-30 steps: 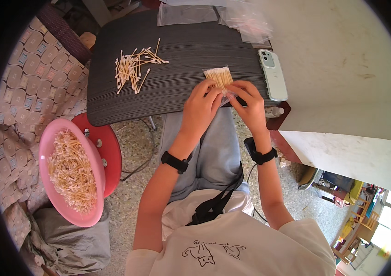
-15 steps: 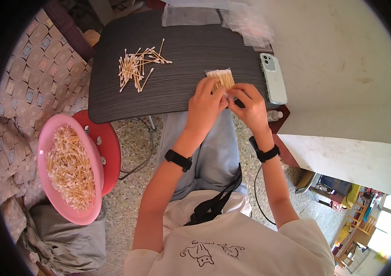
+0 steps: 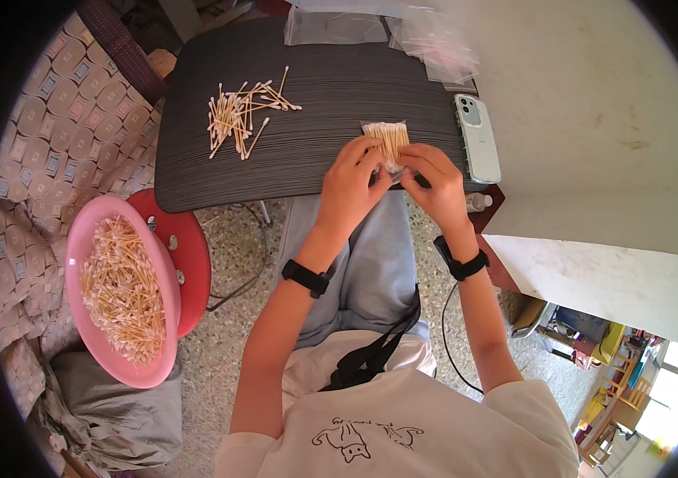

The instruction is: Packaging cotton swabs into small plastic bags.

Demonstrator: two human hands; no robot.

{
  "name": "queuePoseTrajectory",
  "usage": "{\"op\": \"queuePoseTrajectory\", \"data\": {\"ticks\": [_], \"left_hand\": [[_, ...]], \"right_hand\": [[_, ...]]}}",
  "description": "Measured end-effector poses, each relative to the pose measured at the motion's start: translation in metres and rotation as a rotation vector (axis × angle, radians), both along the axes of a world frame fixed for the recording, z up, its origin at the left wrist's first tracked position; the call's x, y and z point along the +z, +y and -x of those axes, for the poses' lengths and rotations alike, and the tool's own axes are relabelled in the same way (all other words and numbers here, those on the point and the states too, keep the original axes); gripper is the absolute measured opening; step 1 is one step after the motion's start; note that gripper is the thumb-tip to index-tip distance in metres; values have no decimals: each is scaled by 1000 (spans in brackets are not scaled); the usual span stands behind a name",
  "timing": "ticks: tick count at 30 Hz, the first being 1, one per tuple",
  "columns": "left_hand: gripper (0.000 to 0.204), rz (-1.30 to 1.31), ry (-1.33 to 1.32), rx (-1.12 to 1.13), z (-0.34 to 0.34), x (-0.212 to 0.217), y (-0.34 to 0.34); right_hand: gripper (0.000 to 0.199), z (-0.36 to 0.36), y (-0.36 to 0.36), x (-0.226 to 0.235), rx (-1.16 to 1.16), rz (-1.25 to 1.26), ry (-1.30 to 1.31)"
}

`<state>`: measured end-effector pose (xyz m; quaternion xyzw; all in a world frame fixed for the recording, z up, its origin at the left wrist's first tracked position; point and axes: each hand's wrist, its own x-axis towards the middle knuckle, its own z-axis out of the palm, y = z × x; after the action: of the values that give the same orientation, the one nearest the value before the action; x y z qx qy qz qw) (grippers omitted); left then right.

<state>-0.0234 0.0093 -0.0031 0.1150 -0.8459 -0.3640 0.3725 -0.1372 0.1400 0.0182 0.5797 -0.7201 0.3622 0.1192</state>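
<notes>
At the near edge of the dark table, a small clear plastic bag of cotton swabs [image 3: 389, 140] lies between my hands. My left hand [image 3: 351, 177] grips its left side, fingers curled at the edge. On the opposite side my right hand [image 3: 436, 178] holds the bag, thumb and fingers close to its near end. White tips of the swabs line up at the far end, and the near end of the bag is crumpled and partly covered by my fingers. Farther left, a loose pile of cotton swabs [image 3: 235, 118] is spread on the table.
A pink basin [image 3: 173, 319] full of cotton swabs rests on a red stool [image 3: 197, 275] at the left. Empty clear bags [image 3: 434, 46] lie at the table's far right corner. A pale phone [image 3: 479, 142] lies by the right edge, near a small bottle [image 3: 478, 201].
My fingers have spread apart a little at the bag's near end, so more of the bag and swabs shows. The loose pile and basin stay as they were.
</notes>
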Motion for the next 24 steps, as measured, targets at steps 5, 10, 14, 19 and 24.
{"op": "queuePoseTrajectory", "data": {"ticks": [5,10,14,19,24], "left_hand": [[17,-6,6,-13,-1,-3,-2],[15,-43,23,-39,-3,-4,-3],[13,-14,30,-43,-1,-6,-6],[15,-76,-18,-76,-3,-2,-6],[15,-110,-18,-88,-3,0,-6]], "right_hand": [[33,-5,-3,5,-13,-26,-110],[39,-15,-5,2,-131,0,-291],[42,-13,-8,-1,-148,-4,-317],[43,-11,-10,0,-111,3,-416],[44,-1,-8,-1,-63,-17,-659]]}}
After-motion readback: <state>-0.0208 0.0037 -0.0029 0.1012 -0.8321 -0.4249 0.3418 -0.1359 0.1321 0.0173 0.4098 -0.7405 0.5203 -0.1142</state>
